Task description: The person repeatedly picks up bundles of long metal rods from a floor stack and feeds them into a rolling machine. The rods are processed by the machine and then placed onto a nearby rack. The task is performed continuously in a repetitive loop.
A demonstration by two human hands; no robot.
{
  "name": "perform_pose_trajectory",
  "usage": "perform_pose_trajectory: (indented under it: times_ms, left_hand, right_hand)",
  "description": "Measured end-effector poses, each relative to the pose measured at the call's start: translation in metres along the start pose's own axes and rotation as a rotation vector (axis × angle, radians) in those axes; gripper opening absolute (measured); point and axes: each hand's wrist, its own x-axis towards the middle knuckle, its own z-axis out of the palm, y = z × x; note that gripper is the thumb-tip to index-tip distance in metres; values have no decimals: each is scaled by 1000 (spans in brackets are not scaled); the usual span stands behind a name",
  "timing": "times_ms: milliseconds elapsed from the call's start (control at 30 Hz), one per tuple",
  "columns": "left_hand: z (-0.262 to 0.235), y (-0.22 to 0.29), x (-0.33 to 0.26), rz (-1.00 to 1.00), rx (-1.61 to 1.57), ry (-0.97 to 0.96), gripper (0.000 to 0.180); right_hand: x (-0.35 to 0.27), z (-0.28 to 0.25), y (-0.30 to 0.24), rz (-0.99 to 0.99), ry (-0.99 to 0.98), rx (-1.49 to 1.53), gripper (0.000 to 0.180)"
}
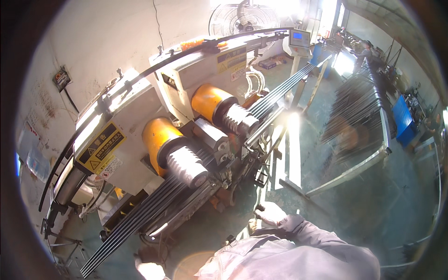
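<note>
I see my left hand (pixel 148 269) at the near end of the rods (pixel 140 219), its grip too glared to tell. My right hand (pixel 269 213) curls near the machine's (pixel 140 116) frame, holding nothing I can make out. The rods run under two grooved rollers (pixel 186 165); a rack (pixel 359 126) stands to the right.

1. A pale, stained wall (pixel 107 42) stands at the left, with a small dark switch box (pixel 61 78) and a cable hanging from it.
2. A round fan (pixel 243 18) sits high by the wall, washed out by strong daylight behind it.
3. The floor (pixel 373 200) is grey-green concrete, with a bright patch of sun near the middle.
4. A grey control panel (pixel 299 39) with a small blue screen stands on a post.
5. A blue cabinet (pixel 404 119) stands at the right, beside a long metal rack (pixel 359 116) of dark rods.
</note>
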Motion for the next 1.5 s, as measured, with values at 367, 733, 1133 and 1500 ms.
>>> perform_pose_trajectory:
  times_ms: [367,733,1133,1500]
  left_hand:
    - [98,82,-11,218,-193,-175,57]
    - [201,256,-77,645,38,-28,63]
    - [377,298,-125,1090,592,79,34]
    - [540,219,-161,1584,1392,-147,27]
  right_hand:
    - [70,-71,-86,-169,343,473,39]
    - [148,-69,-131,-411,245,981,41]
    - [196,-93,-198,-468,473,1431,34]
    - [197,-98,-175,-570,459,950,32]
